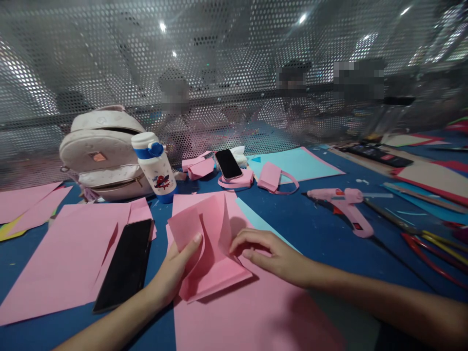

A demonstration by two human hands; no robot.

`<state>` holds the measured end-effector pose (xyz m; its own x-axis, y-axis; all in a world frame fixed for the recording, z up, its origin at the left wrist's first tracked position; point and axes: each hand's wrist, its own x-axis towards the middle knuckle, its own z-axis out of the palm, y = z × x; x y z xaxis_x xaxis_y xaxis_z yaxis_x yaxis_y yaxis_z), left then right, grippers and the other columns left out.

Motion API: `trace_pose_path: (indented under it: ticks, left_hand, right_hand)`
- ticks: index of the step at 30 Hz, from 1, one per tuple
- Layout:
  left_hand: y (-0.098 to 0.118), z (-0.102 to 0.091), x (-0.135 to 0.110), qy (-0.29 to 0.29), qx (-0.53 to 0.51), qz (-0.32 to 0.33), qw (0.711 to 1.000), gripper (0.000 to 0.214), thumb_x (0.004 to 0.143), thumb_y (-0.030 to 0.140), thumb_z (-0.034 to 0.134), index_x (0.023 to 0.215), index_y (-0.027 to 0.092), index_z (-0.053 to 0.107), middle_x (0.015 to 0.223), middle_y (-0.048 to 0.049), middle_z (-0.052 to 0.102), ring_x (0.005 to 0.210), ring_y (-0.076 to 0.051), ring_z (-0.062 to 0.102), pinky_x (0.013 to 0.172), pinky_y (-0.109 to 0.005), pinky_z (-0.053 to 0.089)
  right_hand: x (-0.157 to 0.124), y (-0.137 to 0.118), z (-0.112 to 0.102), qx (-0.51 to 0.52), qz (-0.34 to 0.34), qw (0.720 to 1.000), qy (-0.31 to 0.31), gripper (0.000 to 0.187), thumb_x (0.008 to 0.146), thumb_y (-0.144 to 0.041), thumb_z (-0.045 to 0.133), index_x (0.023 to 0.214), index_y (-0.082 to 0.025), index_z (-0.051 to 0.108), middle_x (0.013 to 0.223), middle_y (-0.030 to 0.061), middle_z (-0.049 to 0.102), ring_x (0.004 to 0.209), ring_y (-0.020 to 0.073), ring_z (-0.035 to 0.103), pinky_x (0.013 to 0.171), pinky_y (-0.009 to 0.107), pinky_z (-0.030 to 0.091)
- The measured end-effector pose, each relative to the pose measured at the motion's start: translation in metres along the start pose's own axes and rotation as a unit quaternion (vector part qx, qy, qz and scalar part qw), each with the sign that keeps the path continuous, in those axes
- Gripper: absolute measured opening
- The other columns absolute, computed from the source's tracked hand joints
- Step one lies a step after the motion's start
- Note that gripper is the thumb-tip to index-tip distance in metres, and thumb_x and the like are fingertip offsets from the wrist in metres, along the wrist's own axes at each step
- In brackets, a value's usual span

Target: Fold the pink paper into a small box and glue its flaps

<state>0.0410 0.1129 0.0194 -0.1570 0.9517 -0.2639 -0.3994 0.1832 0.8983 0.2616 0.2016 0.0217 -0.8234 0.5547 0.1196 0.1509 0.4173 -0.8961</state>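
Pinching left hand [177, 265]: thumb and fingers hold our folded pink paper [215, 251], probably steadying it.
Right hand [274, 253]: fingers curled narrow at its right side; we cannot tell if they grip.
Pink sheet [226, 321]: beneath, by the tabletop's [278, 207] near edge, perhaps as our work mat.
Glue gun [351, 209]: toward the right edge, seemingly within reach.
Bottle [155, 168]: toward the far edge, likely out of our way.

The pink paper [214, 265] is folded and partly open, with raised flaps, above a flat pink sheet [223, 324].
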Motion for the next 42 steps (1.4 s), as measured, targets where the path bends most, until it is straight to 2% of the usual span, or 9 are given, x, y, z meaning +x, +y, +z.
trace_pose_path:
  ticks: [4,8,13,18,28,32,36,42]
  left_hand:
    - [-0.003,-0.003,0.001,-0.039,0.029,-0.015,0.999,0.061,0.076,0.04,0.082,0.129,0.016,0.064,0.124,-0.0147,0.071,0.119,-0.035,0.065,0.107,-0.047,0.048]
    - [-0.009,-0.009,0.004,-0.061,0.054,-0.004,0.997,0.055,0.075,0.036,0.083,0.124,0.017,0.067,0.122,-0.0154,0.072,0.122,-0.034,0.063,0.109,-0.045,0.047]
    - [-0.007,-0.004,0.005,-0.105,0.003,-0.023,0.994,0.059,0.075,0.036,0.084,0.127,0.018,0.065,0.119,-0.0157,0.073,0.115,-0.033,0.068,0.104,-0.045,0.051]
    - [-0.002,0.003,0.006,-0.122,-0.007,-0.052,0.991,0.064,0.075,0.038,0.084,0.13,0.016,0.063,0.114,-0.017,0.074,0.111,-0.034,0.07,0.102,-0.047,0.052]
    - [0.001,0.005,0.002,-0.132,0.022,-0.042,0.99,0.061,0.076,0.044,0.082,0.129,0.017,0.065,0.11,-0.0147,0.076,0.109,-0.034,0.069,0.098,-0.045,0.053]
    - [0.0,0.002,0.002,-0.138,0.106,-0.018,0.985,0.051,0.084,0.049,0.072,0.121,0.015,0.069,0.109,-0.0139,0.075,0.103,-0.032,0.071,0.089,-0.04,0.055]
    - [-0.003,-0.001,0.006,-0.13,0.178,-0.004,0.975,0.053,0.081,0.056,0.073,0.11,0.011,0.073,0.103,-0.0121,0.077,0.096,-0.031,0.071,0.082,-0.036,0.056]
    - [-0.004,-0.001,0.004,-0.159,0.125,-0.018,0.979,0.05,0.085,0.051,0.071,0.119,0.014,0.07,0.114,-0.0127,0.074,0.101,-0.03,0.07,0.083,-0.035,0.056]
  right_hand:
    - [0.001,0.002,0.002,0.027,0.034,0.999,0.021,0.022,0.089,-0.04,0.064,0.082,-0.019,0.064,0.083,0.003,0.068,0.077,0.0169,0.061,0.073,0.028,0.048]
    - [0.002,0.007,0.004,0.039,0.072,0.996,0.025,0.028,0.084,-0.043,0.071,0.074,-0.019,0.06,0.074,0.0009,0.064,0.069,0.0156,0.058,0.068,0.028,0.046]
    - [0.002,0.012,0.004,0.1,0.052,0.991,0.076,0.033,0.087,-0.046,0.069,0.076,-0.018,0.056,0.079,0.0001,0.059,0.073,0.0148,0.057,0.07,0.028,0.046]
    - [0.003,0.009,0.006,0.174,0.052,0.981,0.061,0.039,0.086,-0.052,0.07,0.079,-0.018,0.053,0.076,-0.0018,0.054,0.065,0.0118,0.053,0.061,0.025,0.044]
    - [0.002,0.005,0.005,0.131,0.015,0.989,0.073,0.044,0.089,-0.058,0.064,0.075,-0.019,0.05,0.077,-0.0015,0.049,0.07,0.013,0.045,0.063,0.026,0.037]
    - [0.0,0.009,0.004,0.159,0.029,0.985,0.066,0.044,0.094,-0.059,0.056,0.078,-0.018,0.053,0.076,-0.0002,0.053,0.066,0.0129,0.048,0.061,0.026,0.038]
    - [0.0,0.013,0.005,0.169,0.008,0.984,0.051,0.045,0.096,-0.056,0.055,0.073,-0.018,0.051,0.071,-0.0001,0.054,0.063,0.0123,0.05,0.062,0.026,0.041]
    - [0.001,0.012,0.006,0.133,0.037,0.989,0.063,0.047,0.092,-0.054,0.062,0.066,-0.017,0.052,0.068,-0.0011,0.051,0.061,0.0108,0.05,0.057,0.024,0.039]
